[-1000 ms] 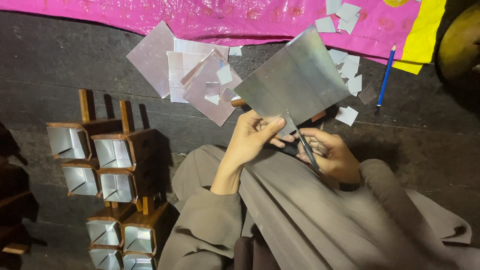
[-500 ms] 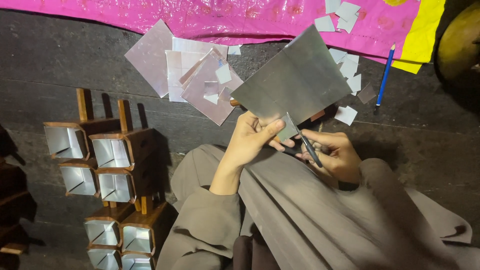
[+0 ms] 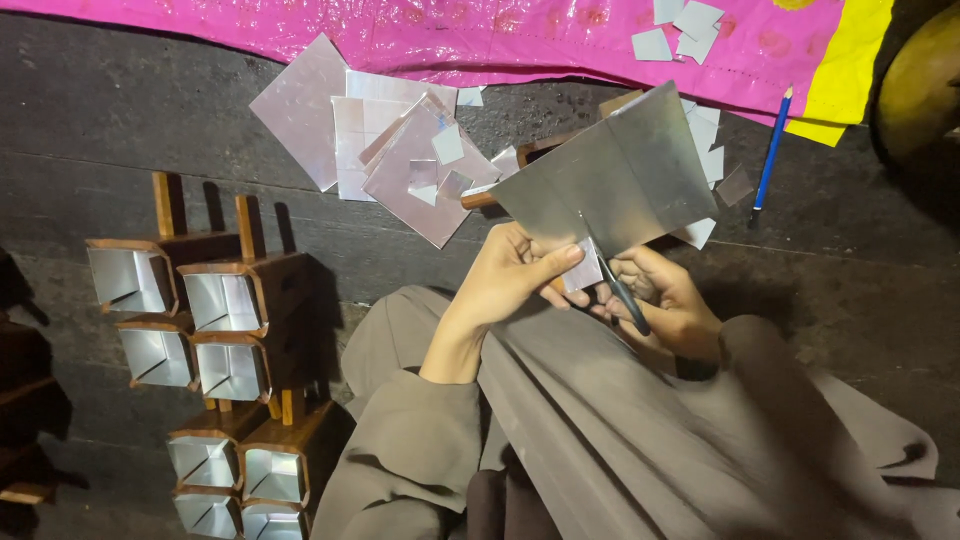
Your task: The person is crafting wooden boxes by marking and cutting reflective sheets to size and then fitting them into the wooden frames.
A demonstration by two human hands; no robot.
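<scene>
My left hand [image 3: 515, 275] pinches the lower edge of a grey metal sheet [image 3: 620, 175] held up over my lap. A small square flap [image 3: 582, 270] hangs at the sheet's bottom corner beside my thumb. My right hand [image 3: 665, 295] grips dark scissors [image 3: 615, 280], whose blades run up into the sheet's lower edge. I sit on the floor in loose grey-brown clothing.
A pile of cut metal sheets [image 3: 385, 135] lies on the dark floor ahead. Several wooden boxes lined with metal [image 3: 215, 310] stand at left. Small offcuts [image 3: 680, 25] rest on a pink and yellow mat [image 3: 480, 35]. A blue pencil [image 3: 770, 150] lies at right.
The sheet has turned slightly and the scissors have cut further into its lower edge; the small flap hangs looser by my left thumb.
</scene>
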